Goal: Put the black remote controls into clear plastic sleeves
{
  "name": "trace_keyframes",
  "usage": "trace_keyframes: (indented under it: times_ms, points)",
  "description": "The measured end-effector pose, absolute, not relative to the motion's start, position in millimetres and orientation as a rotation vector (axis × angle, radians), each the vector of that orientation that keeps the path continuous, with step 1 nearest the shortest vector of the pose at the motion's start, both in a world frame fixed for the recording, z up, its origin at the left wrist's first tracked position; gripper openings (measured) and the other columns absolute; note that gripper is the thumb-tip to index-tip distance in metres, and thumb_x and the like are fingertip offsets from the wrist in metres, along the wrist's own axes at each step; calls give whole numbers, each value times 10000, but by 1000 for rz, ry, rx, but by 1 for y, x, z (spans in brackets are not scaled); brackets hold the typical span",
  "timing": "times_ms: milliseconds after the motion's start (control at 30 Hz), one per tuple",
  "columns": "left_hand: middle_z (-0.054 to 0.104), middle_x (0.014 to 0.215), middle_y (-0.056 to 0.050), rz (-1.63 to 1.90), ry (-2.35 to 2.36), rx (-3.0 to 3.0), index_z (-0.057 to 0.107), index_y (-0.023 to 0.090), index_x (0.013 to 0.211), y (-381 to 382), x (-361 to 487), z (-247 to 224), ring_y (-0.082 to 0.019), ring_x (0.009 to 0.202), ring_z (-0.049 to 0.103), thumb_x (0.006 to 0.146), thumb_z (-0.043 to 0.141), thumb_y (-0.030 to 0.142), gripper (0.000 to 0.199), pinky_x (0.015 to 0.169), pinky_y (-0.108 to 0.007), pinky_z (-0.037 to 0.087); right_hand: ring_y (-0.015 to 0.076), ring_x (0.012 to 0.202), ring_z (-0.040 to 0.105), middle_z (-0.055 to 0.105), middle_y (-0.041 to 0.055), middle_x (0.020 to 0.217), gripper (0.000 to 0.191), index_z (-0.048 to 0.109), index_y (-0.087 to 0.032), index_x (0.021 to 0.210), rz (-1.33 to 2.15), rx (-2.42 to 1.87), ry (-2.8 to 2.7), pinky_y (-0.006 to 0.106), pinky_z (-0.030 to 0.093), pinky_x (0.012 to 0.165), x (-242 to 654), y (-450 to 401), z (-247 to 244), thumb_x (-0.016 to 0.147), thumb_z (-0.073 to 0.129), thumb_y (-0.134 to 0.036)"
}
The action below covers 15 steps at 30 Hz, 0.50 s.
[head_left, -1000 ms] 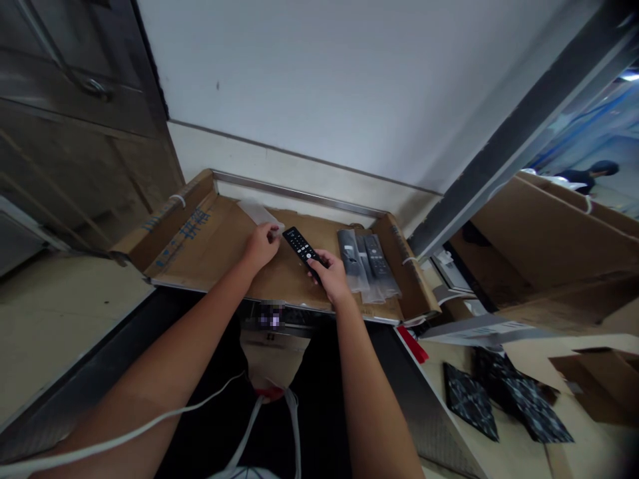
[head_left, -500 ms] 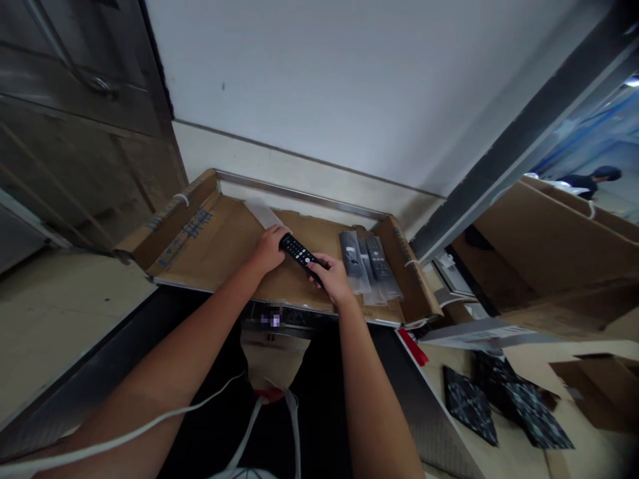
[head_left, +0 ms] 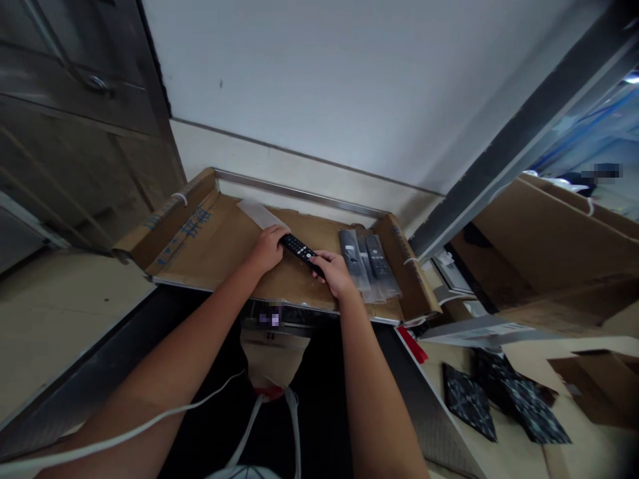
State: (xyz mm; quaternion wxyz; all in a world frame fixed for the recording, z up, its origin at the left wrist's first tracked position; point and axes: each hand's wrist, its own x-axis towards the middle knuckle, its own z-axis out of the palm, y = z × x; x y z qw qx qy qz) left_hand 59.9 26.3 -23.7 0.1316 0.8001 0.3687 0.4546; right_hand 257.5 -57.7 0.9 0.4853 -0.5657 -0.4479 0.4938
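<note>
A black remote control (head_left: pixel 300 251) lies slantwise between my hands above the cardboard-lined tray (head_left: pixel 214 246). My right hand (head_left: pixel 333 271) is closed around its lower end, thumb on the button side. At its upper end, my left hand (head_left: pixel 270 247) has its fingers curled, gripping it along with the mouth of a translucent plastic sleeve (head_left: pixel 257 214), as far as I can see. The sleeve stretches up and left from there. Right of my right hand lie several remotes in plastic sleeves (head_left: pixel 364 263), side by side on the cardboard.
Raised cardboard walls (head_left: pixel 407 269) edge the tray, and a white wall (head_left: pixel 309 80) stands behind it. A large cardboard box (head_left: pixel 559 259) is at the right. Dark patterned packages (head_left: pixel 514 399) lie on the floor below. A white cord (head_left: pixel 150 426) crosses my left arm. Another person is far right.
The remote's lower end has risen slightly, and the right thumb has shifted up along it. The sleeve by my left hand lies a little further left. Both hands keep hold.
</note>
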Motion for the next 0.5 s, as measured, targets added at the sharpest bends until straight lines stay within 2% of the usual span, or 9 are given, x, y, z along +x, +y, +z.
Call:
trace_keyframes:
  times_ms: [267, 500]
  points:
    - [665, 1111, -92, 1340, 1094, 2308, 655, 163, 1057, 24, 60, -20, -227, 1071, 604, 720, 477, -2, 415, 1000, -392, 486, 80, 455, 535, 647, -5, 720, 380, 693, -142, 966, 1137, -1375, -1134, 164, 310, 303, 254, -57, -3, 666, 709, -375]
    - [666, 1088, -83, 1311, 1101, 2349, 659, 172, 1044, 24, 61, -19, -221, 1059, 605, 725, 471, 16, 402, 994, -375, 488, 77, 455, 536, 633, -15, 702, 377, 692, -150, 985, 1115, -1396, -1175, 154, 320, 303, 254, -53, -10, 692, 707, -387]
